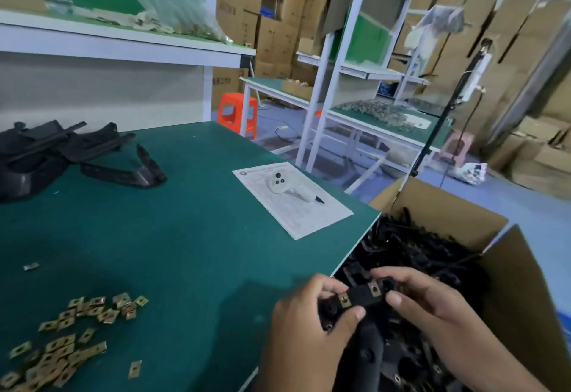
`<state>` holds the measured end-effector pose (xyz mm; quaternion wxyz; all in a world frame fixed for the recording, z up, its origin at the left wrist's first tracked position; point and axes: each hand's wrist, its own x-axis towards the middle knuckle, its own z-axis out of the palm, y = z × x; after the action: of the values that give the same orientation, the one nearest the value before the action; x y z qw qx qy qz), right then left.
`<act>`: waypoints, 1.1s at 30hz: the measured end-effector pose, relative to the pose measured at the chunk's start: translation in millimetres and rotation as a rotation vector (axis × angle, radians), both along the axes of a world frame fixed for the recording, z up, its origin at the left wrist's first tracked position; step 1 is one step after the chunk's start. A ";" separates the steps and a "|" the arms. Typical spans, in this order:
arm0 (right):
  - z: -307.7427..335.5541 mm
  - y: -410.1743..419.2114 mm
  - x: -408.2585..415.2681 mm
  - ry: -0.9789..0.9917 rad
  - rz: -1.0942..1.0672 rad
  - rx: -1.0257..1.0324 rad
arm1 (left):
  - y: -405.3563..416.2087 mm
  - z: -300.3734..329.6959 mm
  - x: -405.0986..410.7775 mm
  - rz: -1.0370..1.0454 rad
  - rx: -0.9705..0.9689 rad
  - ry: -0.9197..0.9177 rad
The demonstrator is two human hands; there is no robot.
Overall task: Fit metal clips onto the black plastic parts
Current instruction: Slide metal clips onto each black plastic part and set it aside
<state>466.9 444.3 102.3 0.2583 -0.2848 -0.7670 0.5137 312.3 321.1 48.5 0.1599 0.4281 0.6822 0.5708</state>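
Black part [360, 297]: you hold it in both hands above the open box [438, 206], just off the table's [185, 237] right edge. Its lower end runs out of sight under your left hand [312, 323], and your fingers cover both ends, so its full outline cannot be made out. Two brass-coloured clips sit on it: one [344, 298] beside your left thumb, one [374, 287] near your right fingertips. Your left hand curls round the part's near end, thumb pressed on top; your right hand [429, 302] pinches the far end between thumb and fingers. The box is brown corrugated cardboard with its flaps standing up, and it holds a dark tangle of black plastic parts whose single shapes are hard to tell apart; its lower portion is cut off by the frame. On the green mat to your left lies a loose heap of clips [61, 345], flat, squarish, each with a centre hole, the heap running off the bottom-left corner. Farther back rests a pile of larger black mouldings [61, 153], partly cut off at the left. A printed sheet [293, 206] lies near the table's right edge, its text too blurred to read, with a white controller [285, 186] on it.
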 end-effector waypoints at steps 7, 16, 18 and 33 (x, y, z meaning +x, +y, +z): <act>-42.3 32.1 51.3 -0.320 -0.201 0.148 | 38.6 -23.0 44.3 -0.140 -0.230 0.125; -84.0 42.4 69.0 -0.544 -0.325 0.212 | 20.4 -36.3 14.2 -0.101 -0.248 0.230; -82.0 38.7 58.2 -0.481 -0.315 0.224 | 12.4 -26.5 6.7 -0.087 -0.220 0.250; -45.6 -89.3 -212.8 -0.250 0.553 0.565 | -167.3 12.5 -162.5 0.556 -0.251 0.230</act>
<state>254.1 354.9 56.7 0.0834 -0.0461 -0.9510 0.2942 149.8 153.8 61.0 -0.0288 0.2641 0.8515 0.4520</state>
